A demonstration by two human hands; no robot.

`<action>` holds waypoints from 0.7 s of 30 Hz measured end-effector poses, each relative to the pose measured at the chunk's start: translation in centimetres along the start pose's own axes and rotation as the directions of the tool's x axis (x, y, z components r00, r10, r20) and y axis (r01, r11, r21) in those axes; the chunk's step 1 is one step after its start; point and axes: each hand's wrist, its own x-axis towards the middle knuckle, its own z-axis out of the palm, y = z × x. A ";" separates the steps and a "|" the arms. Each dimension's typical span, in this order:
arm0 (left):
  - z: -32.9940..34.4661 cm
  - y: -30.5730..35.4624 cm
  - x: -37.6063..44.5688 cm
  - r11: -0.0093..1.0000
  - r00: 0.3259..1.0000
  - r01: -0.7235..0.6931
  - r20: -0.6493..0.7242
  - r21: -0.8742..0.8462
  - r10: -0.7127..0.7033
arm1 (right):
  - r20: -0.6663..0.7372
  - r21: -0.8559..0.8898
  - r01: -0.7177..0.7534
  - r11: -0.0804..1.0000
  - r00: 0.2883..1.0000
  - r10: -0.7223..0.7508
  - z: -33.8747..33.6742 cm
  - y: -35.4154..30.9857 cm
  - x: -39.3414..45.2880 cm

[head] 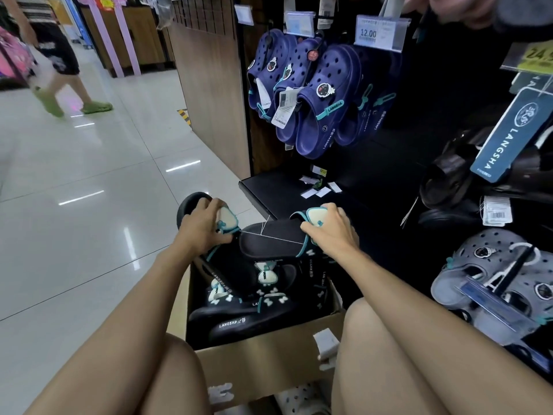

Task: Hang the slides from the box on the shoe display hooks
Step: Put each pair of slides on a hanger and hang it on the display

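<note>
1. My left hand [203,227] grips one black slide [191,205] by its cream bow strap, fingers curled over the top, just above the cardboard box [269,351].
2. My right hand [332,232] pinches the bow strap of its partner slide [273,239], which lies sole-up between my hands, above the box.
3. A thin white string [269,235] ties the two together; it looks taut, so I judge the pair must travel as one.
4. These look like light foam: springy, not fragile, a bit slick on the sole. The strap is the sure handle, so I'd hold on there.
5. More black slides [251,319] wait in the box between my knees.
6. Up ahead, navy clogs [326,100] already hang on the display; the hooks themselves I can't make out.
</note>
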 end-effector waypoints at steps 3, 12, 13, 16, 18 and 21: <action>-0.3 0.1 0.0 0.990 0.985 -0.071 0.163 0.122 0.051 | -0.029 -0.012 0.083 0.996 0.996 -0.084 -0.1 0.3 0.3; -1.0 0.8 0.0 0.982 0.974 -0.186 0.135 0.006 0.184 | 0.016 0.095 0.284 0.954 0.958 -0.287 0.0 0.4 0.5; -1.1 1.1 0.0 0.979 0.974 -0.202 0.106 -0.003 0.201 | 0.040 0.092 0.307 0.947 0.949 -0.312 0.1 0.4 0.5; -1.2 2.0 0.1 0.967 0.967 -0.256 -0.015 0.006 0.256 | 0.102 0.044 0.391 0.919 0.914 -0.393 0.4 0.3 0.3; -1.3 2.5 0.2 0.956 0.952 -0.292 -0.093 0.002 0.291 | 0.119 0.042 0.427 0.903 0.896 -0.429 0.6 0.1 0.2; -1.6 3.3 0.1 0.946 0.941 -0.324 -0.103 0.010 0.323 | 0.092 0.067 0.462 0.885 0.880 -0.466 0.6 0.2 0.3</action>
